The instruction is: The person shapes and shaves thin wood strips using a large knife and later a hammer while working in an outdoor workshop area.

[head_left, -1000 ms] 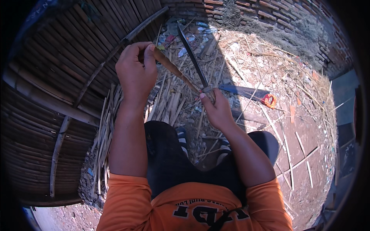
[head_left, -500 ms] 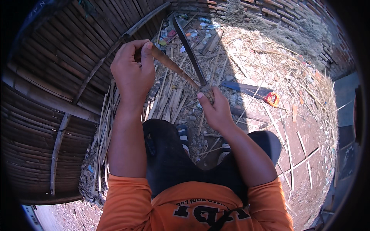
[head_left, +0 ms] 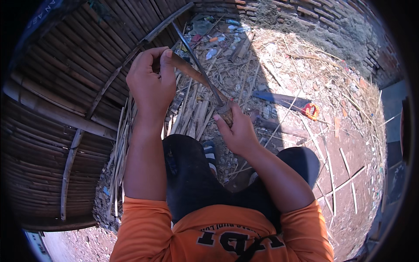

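Between the thumb and fingers of my left hand is the upper end of a flat brown bamboo strip. It slants down to the right, toward my other hand. My right hand is wrapped round the wooden handle of a machete, whose long narrow blade points up and to the left. The blade crosses the strip near its lower end and seems to touch it. The strip's lower tip is close to the fingers of my right hand; whether they touch it I cannot tell.
A handsaw with an orange handle lies on the ground at the right. Split bamboo strips are piled between my knees and the slatted bamboo wall on the left. Beyond are litter and a brick wall.
The machete blade has swung left and now crosses the bamboo strip, where before it stood apart to the right. My right hand has shifted slightly left and down; the left barely moved.
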Available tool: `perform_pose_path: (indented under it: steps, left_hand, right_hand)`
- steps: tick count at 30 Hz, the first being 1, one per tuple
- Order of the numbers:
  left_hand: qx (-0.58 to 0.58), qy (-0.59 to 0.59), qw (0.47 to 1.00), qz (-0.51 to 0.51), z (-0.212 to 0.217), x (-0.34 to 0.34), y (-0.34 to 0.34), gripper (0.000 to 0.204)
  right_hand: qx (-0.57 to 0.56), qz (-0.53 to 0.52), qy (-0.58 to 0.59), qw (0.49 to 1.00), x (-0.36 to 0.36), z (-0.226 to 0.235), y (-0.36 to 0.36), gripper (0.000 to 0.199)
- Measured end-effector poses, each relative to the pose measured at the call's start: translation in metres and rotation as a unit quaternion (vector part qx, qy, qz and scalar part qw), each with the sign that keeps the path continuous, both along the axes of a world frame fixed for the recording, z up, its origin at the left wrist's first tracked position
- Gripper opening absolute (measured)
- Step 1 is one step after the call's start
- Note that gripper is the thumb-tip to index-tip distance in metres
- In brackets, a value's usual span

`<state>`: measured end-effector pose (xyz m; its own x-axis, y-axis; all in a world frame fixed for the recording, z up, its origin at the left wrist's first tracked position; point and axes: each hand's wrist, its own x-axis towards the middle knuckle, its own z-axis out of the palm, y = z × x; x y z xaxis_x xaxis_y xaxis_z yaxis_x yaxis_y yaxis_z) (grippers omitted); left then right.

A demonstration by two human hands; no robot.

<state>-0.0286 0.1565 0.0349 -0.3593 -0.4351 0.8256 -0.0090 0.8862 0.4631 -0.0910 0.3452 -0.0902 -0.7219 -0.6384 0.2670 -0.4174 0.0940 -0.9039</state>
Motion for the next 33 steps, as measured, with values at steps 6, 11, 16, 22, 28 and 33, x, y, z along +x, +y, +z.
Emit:
perform_pose_path:
  steps: [6,11,16,22,28,33]
  left_hand:
    - [-0.038,0.009,0.999,0.023,0.002,0.003,-0.006,0.015]
    - [-0.026,0.009,1.0,0.012,0.001,0.002,0.003,0.014]
    - [-0.046,0.003,0.998,0.033,-0.003,0.002,0.0,0.014]
    - [-0.048,-0.001,0.998,0.045,-0.006,0.013,-0.013,0.013]
    - [-0.05,0.007,0.997,0.052,-0.006,0.01,-0.004,0.016]
    - [-0.044,-0.017,0.997,0.061,-0.007,0.017,-0.012,0.018]
  right_hand:
    - [0.106,0.01,-0.037,0.994,-0.012,-0.001,0.002,0.043]
    - [-0.041,-0.002,-0.017,0.999,0.0,0.013,0.012,0.043]
    - [0.15,0.006,-0.011,0.989,-0.012,-0.014,-0.001,0.045]
    - [0.017,-0.009,-0.015,1.0,-0.006,0.0,0.006,0.045]
    - [0.199,-0.037,-0.006,0.979,-0.022,-0.065,-0.007,0.047]
    - [0.162,-0.032,-0.041,0.985,-0.033,-0.053,0.002,0.044]
